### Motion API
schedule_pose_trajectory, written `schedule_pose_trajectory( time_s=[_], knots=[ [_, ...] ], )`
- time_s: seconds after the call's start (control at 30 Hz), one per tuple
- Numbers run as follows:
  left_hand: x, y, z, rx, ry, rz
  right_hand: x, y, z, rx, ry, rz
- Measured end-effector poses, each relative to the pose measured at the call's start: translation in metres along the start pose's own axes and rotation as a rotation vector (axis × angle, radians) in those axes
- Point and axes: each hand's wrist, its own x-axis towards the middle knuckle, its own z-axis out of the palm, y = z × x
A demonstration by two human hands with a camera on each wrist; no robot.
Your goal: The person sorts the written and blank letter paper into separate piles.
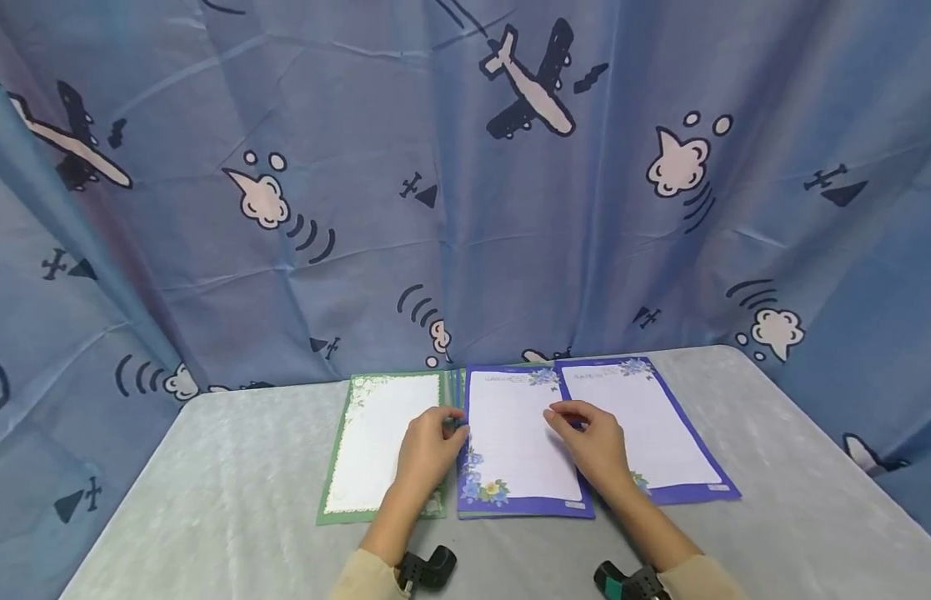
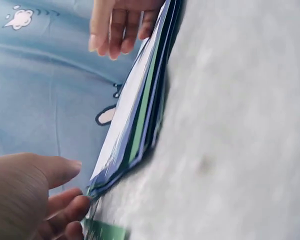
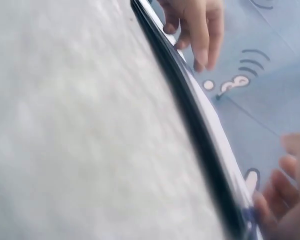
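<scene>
Filling the upper part of the frame, a blue curtain [image 1: 375, 100] printed with planes and clouds hangs behind a pale table [image 1: 232, 467], which spreads across the bottom. Three white-centred papers show near the table's middle. At the centre of the frame, a purple-edged sheet [image 1: 518, 442] tops a pile whose blue and green layers show in the left wrist view. Right of centre lies a second purple sheet [image 1: 653, 433], close against the pile's right side; left of centre, a green-edged sheet [image 1: 371, 450] lies flat, just beside the pile.

The left hand [image 1: 430, 450] is at the pile's left edge, fingers loosely bent, thumb apart from them; whether it touches the paper, I cannot tell. The right hand [image 1: 593, 442] is over the pile's right side, fingers loosely bent, thumb and forefinger near each other; any contact is unclear. The two hands are well apart. Beige sleeves [image 1: 701, 577] enter along the bottom edge, with a black wrist strap [image 1: 427, 569] on each arm. Smallest is a printed yellow flower [image 1: 493, 489], at the middle sheet's lower left corner.
</scene>
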Motion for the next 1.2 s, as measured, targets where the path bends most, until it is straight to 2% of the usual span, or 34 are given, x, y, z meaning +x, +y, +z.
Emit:
schedule_pose_trajectory(
  time_s=[0.1, 0.2, 0.33, 0.43, 0.73, 1.03, 1.2],
  knots=[
    [-0.003, -0.005, 0.004, 0.026, 0.004, 0.015, -0.004, 0.005, 0.008, -0.012, 0.069, -0.034],
    [-0.005, -0.010, 0.007, 0.022, 0.002, 0.004, -0.006, 0.009, 0.011, -0.082, 0.085, -0.061],
    [-0.004, -0.015, 0.008, -0.025, 0.008, -0.027, -0.007, 0.009, 0.011, -0.158, 0.059, -0.086],
    [-0.003, -0.017, 0.008, -0.056, 0.020, -0.026, -0.007, 0.008, 0.010, -0.183, 0.040, -0.101],
    [-0.002, -0.019, 0.010, -0.063, 0.036, -0.013, -0.005, 0.007, 0.011, -0.225, 0.001, -0.101],
    [0.000, -0.017, 0.012, -0.061, 0.033, 0.000, -0.003, 0.010, 0.012, -0.247, -0.029, -0.161],
    [0.002, -0.015, 0.014, -0.099, 0.028, -0.012, -0.003, 0.010, 0.010, -0.242, -0.025, -0.127]
  ],
)
